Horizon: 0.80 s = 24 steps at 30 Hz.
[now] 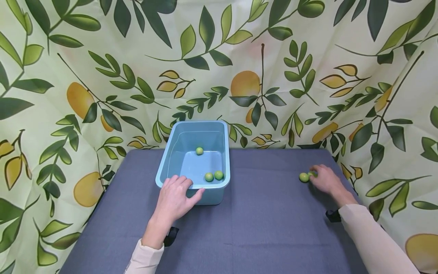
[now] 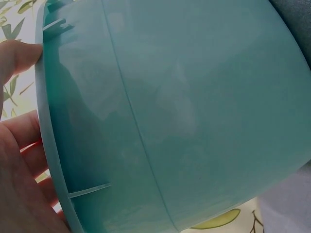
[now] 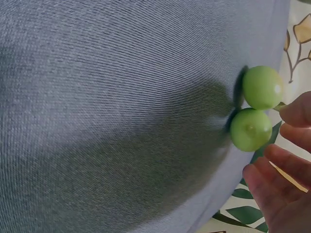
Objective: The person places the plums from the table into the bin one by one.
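Observation:
My left hand (image 1: 175,198) rests on the near rim of a blue plastic tub (image 1: 226,152). In the left wrist view its thumb (image 2: 22,57) and fingers touch the rim, with no fruit in them. Inside the tub lie three small round green fruits, one toward the back (image 1: 199,151) and two near the front right (image 1: 213,176). My right hand (image 1: 326,179) is over the far right of the table, by two more green fruits (image 3: 262,87) (image 3: 250,129) that touch each other. Its fingers are spread beside them, not closed round either.
A dark grey-blue cloth (image 1: 267,213) covers the table. Behind and on both sides hangs a pale curtain (image 1: 219,64) printed with leaves and yellow fruit. The tub stands at the back, left of the middle, close to the curtain.

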Motion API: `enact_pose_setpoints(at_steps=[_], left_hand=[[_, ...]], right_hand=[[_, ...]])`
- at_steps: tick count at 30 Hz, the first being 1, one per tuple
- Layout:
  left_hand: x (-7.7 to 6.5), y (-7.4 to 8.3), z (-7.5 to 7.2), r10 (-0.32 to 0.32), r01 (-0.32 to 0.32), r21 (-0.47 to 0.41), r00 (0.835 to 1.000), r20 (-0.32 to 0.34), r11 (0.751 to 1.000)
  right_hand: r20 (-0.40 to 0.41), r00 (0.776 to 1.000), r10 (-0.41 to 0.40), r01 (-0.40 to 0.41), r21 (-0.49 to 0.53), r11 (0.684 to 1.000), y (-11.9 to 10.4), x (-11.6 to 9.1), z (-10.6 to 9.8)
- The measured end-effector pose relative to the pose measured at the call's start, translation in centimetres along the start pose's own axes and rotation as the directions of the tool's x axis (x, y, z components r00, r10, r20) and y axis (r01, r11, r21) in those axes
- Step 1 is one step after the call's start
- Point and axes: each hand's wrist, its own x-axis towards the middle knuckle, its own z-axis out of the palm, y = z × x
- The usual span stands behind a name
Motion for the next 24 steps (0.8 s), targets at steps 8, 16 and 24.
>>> enact_pose_setpoints(at_steps=[8, 16, 24], left_hand=[[0.0, 0.0, 0.1, 0.003, -0.003, -0.005, 1.000, -0.006, 1.000], [0.0, 0.0, 0.1, 0.003, -0.003, -0.005, 1.000, -0.005, 1.000], [0.0, 0.0, 0.1, -0.001, 0.001, 0.003, 1.000, -0.003, 1.000]], right_hand=[[0.006, 1.000, -0.022, 0.022, 0.033, 0.999, 0.9, 0.0, 0.8], [0.016, 0.999, -0.032, 0.031, 0.059, 0.998, 1.2, -0.4, 1.4], [-0.021, 1.000, 0.000, 0.002, 0.106, 0.994, 1.4, -0.8, 1.7]])
